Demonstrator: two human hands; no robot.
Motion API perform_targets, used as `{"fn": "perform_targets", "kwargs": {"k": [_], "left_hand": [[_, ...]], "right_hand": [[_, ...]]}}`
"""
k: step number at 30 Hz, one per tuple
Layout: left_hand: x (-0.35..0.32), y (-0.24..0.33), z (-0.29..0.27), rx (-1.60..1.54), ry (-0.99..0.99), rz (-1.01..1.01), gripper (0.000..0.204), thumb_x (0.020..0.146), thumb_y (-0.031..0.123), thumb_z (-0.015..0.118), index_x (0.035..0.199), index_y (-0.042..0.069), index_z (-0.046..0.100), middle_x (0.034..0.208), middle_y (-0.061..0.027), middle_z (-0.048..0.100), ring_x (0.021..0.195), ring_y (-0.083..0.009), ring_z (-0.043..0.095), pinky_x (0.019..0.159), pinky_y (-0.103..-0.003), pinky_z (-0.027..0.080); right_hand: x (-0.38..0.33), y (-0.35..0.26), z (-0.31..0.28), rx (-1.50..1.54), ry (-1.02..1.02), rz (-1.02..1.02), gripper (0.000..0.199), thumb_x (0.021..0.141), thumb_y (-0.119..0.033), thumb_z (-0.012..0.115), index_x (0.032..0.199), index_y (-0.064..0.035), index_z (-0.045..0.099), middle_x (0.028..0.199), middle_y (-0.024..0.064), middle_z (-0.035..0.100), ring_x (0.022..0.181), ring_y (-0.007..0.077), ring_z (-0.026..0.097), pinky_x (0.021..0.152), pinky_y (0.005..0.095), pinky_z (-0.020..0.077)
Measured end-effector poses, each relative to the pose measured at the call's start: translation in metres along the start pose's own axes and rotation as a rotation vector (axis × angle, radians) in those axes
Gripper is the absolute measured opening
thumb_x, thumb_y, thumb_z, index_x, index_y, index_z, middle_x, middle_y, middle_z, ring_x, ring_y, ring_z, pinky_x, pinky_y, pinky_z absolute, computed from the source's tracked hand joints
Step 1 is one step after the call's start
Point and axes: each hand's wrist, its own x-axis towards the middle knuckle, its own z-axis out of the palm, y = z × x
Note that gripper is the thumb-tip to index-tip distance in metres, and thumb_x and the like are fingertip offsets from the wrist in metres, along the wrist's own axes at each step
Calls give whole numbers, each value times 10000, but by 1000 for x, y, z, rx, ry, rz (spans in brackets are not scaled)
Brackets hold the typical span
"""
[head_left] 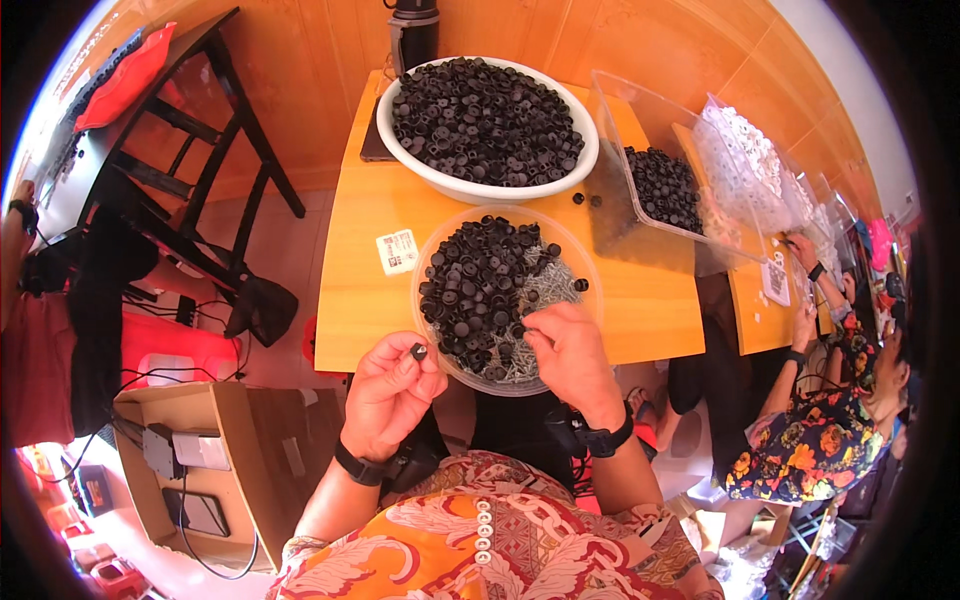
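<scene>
My left hand (392, 398) is raised at the near edge of the table, thumb and fingers closed on a small black plastic cap (418, 352). My right hand (572, 362) reaches over the near right rim of a clear round tub (420, 322), its fingertips pinched together. What they grip, if anything, is too small to make out. Inside the tub, black caps (470, 275) fill the left and middle, while silver screws (552, 285) lie along the right and near side.
Behind the tub stands a white basin (455, 187) heaped with black caps. At right is a clear plastic bin (650, 245) with more caps. A label card (397, 252) lies left of the tub. An open cardboard box (270, 440) stands lower left; a co-worker (810, 440) sits at right.
</scene>
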Motion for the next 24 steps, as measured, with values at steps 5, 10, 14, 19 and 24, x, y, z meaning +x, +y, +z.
{"fn": "perform_targets", "kwargs": {"k": [5,10,14,19,24], "left_hand": [[2,1,0,-72,-16,-37,178,838,72,571,1003,7,558,837,-79,601,685,-137,525,647,-286,401],[1,-2,0,-38,18,-43,187,833,100,583,1004,30,562,883,-90,567,722,-152,505,662,-299,396],[2,-4,4,-2,-8,-38,189,831,96,584,1006,28,562,914,-100,574,748,-160,514,688,-304,401],[3,-9,10,4,-57,-97,195,835,68,572,1020,11,559,945,-125,580,758,-173,531,719,-312,412],[7,-21,22,-26,-123,-174,192,846,49,554,1028,-13,558,939,-121,591,764,-173,545,720,-312,422]], "right_hand": [[3,-2,6,-15,-27,-31,151,690,3,637,841,-5,634,814,132,586,820,310,550,742,368,444],[5,4,13,-121,-64,-42,164,680,14,635,842,-4,617,827,136,577,818,318,541,732,376,440],[4,4,11,-144,-89,-31,200,670,31,616,863,-7,579,797,136,549,833,330,504,745,387,430],[-1,-17,-1,355,-39,230,175,753,5,623,904,-2,534,799,104,571,741,218,576,662,298,462],[-21,-41,10,752,70,141,170,782,49,607,932,17,535,896,91,606,783,131,600,683,252,495]]}}
